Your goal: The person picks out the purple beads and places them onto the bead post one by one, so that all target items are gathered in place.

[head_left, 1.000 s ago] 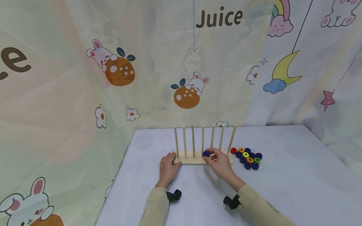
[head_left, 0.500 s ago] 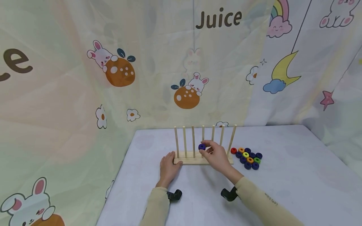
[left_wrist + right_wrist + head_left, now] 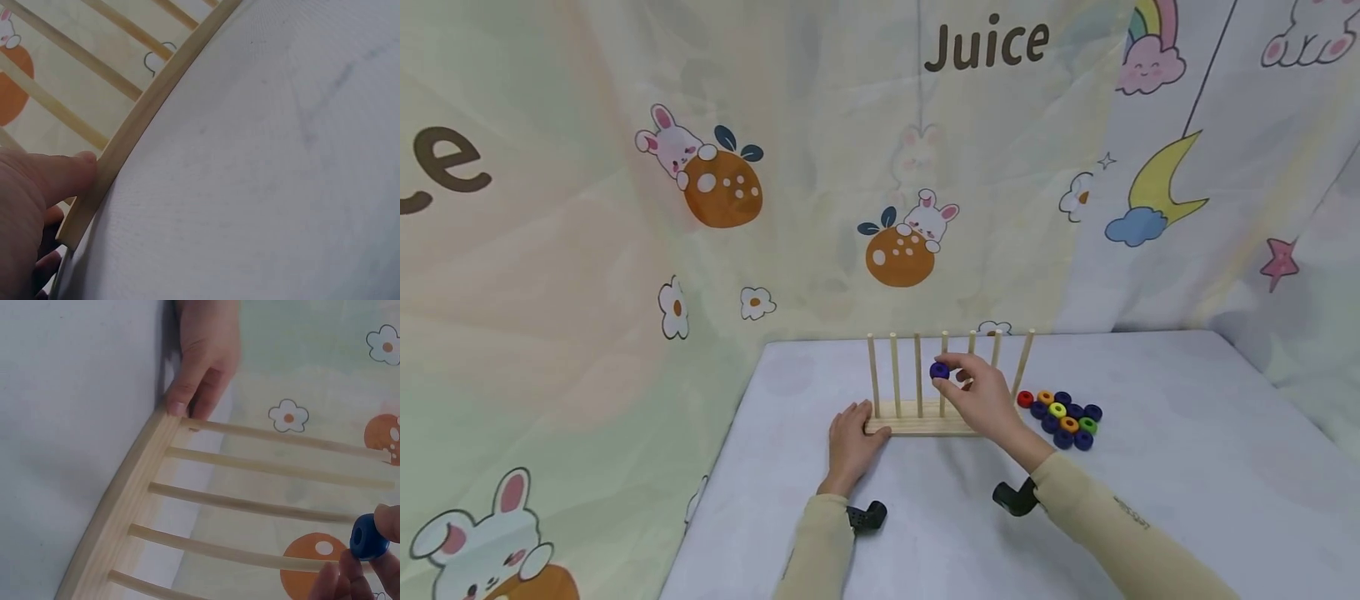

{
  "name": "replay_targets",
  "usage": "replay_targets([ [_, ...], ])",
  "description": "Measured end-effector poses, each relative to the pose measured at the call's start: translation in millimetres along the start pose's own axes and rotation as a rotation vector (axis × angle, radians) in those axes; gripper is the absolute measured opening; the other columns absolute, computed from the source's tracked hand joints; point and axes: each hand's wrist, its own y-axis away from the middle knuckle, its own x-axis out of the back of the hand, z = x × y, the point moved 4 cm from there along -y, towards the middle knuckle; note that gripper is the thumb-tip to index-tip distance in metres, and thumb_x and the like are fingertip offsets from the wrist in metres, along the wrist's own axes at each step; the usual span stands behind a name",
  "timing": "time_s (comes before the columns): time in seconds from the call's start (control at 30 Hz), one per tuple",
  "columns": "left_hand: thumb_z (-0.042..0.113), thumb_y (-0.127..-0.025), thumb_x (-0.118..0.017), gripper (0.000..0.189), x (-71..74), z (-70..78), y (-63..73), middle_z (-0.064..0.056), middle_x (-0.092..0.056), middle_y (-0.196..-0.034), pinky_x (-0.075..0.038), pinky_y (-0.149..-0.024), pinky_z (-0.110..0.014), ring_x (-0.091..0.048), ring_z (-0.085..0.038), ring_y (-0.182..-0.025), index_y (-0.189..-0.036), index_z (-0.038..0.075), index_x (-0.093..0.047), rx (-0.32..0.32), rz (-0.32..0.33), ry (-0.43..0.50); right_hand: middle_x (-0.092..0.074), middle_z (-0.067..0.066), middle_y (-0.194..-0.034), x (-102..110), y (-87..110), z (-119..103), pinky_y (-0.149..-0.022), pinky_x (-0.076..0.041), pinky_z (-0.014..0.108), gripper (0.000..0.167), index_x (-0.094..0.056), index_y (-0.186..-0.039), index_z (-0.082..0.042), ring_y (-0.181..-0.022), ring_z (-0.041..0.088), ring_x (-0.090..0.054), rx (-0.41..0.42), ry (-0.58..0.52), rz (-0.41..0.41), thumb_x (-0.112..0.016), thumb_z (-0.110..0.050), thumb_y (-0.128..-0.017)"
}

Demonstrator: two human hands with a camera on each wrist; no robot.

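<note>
In the head view, pinches a dark blue ring bead (image 3: 939, 373) with the right hand (image 3: 987, 402) near mid-frame, just in front of the pegs (image 3: 917, 375), seemingly by the rim so as to leave the hole uncovered. Grips the wooden peg stand (image 3: 925, 426) at its left end with the left hand (image 3: 852, 440), likely to stop any sliding on the counter (image 3: 1187, 508). Has loose beads (image 3: 1069, 430) clustered right of centre, beside the stand, probably for easy reach. In the left wrist view, sets the thumb on the base's edge at lower left, with fingers behind, clamping from both sides. In the right wrist view, holds the bead at lower right, hole facing the base, near the peg tips; cannot tell whether touching one.
</note>
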Motion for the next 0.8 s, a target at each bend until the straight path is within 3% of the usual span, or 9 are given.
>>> replay_targets([
  [0.3, 0.027, -0.084, -0.075, 0.06, -1.7, -3.2, -1.9, -0.018, -0.054, -0.14, -0.019, -0.116, -0.053, -0.041, -0.036, -0.136, -0.134, -0.001, -0.056, -0.008, -0.013, -0.009, -0.068, 0.007, -0.107, 1, -10.2, -14, -0.072, -0.055, 0.03, 0.035, -0.065, -0.12, -0.005, -0.085, 0.018, -0.063, -0.007, -0.058, -0.007, -0.073, -0.016, -0.088],
  [0.53, 0.026, -0.085, -0.075, 0.059, 0.2, -2.8, -0.7, -0.017, -0.054, -0.14, -0.019, -0.116, -0.052, -0.042, -0.035, -0.135, -0.134, -0.001, -0.057, -0.014, 0.001, 0.001, -0.07, 0.006, -0.105, -6, -21.2, -36, -0.059, -0.052, 0.026, 0.034, -0.067, -0.12, -0.007, -0.075, 0.014, -0.063, 0.079, -0.04, -0.005, -0.073, -0.017, -0.088],
  [0.8, 0.027, -0.085, -0.075, 0.059, -0.5, -2.8, -0.3, -0.015, -0.054, -0.14, -0.018, -0.117, -0.051, -0.042, -0.034, -0.136, -0.134, 0.0, -0.057, 0.005, -0.003, 0.013, -0.07, 0.005, -0.106, -12, -25.7, -47, -0.06, -0.054, 0.026, 0.033, -0.067, -0.12, -0.007, -0.076, 0.014, -0.064, 0.108, -0.037, 0.004, -0.073, -0.017, -0.089],
])
